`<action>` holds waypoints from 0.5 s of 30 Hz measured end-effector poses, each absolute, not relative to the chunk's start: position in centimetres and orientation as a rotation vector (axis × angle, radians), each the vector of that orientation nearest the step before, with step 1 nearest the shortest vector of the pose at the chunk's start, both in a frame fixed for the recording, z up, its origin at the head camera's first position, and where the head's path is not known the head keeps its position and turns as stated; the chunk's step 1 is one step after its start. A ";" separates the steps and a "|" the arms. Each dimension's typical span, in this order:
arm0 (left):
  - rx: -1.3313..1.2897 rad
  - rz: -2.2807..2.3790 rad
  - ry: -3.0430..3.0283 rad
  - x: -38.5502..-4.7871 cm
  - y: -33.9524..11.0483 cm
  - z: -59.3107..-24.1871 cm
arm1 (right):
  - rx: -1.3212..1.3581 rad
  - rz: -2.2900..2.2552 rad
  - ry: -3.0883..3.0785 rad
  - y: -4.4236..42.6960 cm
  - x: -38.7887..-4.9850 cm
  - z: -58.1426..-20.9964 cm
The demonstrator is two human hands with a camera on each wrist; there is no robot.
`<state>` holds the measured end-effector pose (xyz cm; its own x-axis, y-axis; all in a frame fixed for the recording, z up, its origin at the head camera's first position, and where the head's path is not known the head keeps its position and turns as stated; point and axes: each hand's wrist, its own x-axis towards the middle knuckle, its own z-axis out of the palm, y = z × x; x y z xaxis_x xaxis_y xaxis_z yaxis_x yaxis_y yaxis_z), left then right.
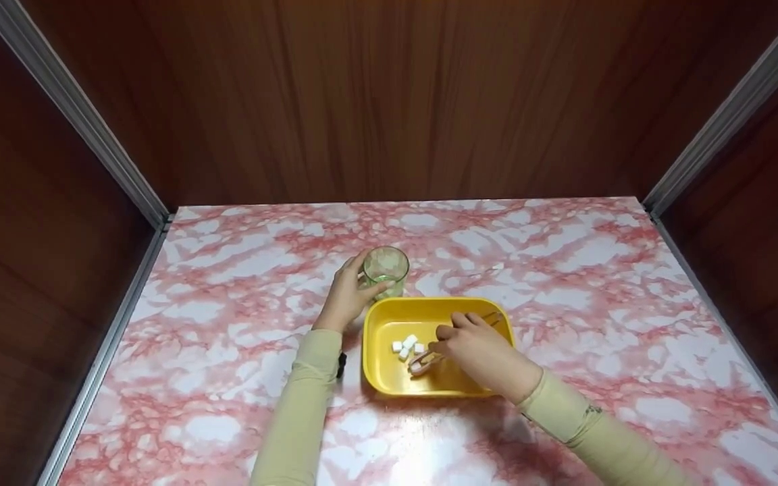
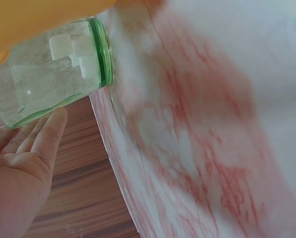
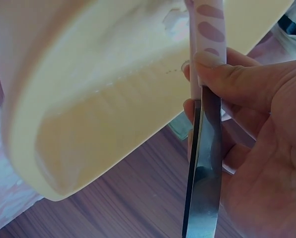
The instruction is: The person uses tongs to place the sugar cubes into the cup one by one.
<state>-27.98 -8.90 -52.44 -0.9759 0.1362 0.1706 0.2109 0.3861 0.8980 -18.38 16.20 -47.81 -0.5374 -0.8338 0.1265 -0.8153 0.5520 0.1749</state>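
Note:
A greenish clear glass (image 1: 386, 264) stands just behind the yellow container (image 1: 370, 364); my left hand (image 1: 348, 291) holds its left side, thumb in front. Several white cubes (image 2: 62, 46) lie at the bottom of the glass (image 2: 34, 74) in the left wrist view, where the fingers of my left hand (image 2: 24, 168) lie along its side. My right hand (image 1: 487, 351) pinches metal tongs (image 3: 207, 158) with pink-patterned ends (image 3: 211, 29), which point down into the container, beside several white cubes (image 1: 410, 342). Whether a cube is between the tips, I cannot tell.
The marbled red and white tabletop (image 1: 227, 351) surrounds the container. Brown wood-look panels (image 1: 389, 101) stand behind and on both sides, with grey metal strips (image 1: 85, 108) at the corners. A small white thing (image 1: 498, 267) lies behind the container, to the right.

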 end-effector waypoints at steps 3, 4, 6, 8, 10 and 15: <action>-0.310 -1.668 -2.566 -28.0 -8.9 -52.5 | 1.399 -0.135 -2.592 16.2 -18.4 -47.8; -0.307 -1.668 -2.569 -28.0 -8.9 -52.5 | 1.401 -0.132 -2.593 16.2 -18.4 -47.8; -0.302 -1.671 -2.571 -28.0 -8.9 -52.5 | 1.403 -0.119 -2.591 16.2 -18.4 -47.8; -0.297 -1.669 -2.576 -28.0 -8.9 -52.5 | 1.405 -0.110 -2.589 16.2 -18.4 -47.8; -0.294 -1.668 -2.577 -28.0 -8.9 -52.5 | 1.408 -0.106 -2.588 16.2 -18.4 -47.8; -0.305 -1.681 -2.575 -28.0 -8.9 -52.4 | 1.410 -0.117 -2.577 16.3 -18.5 -47.8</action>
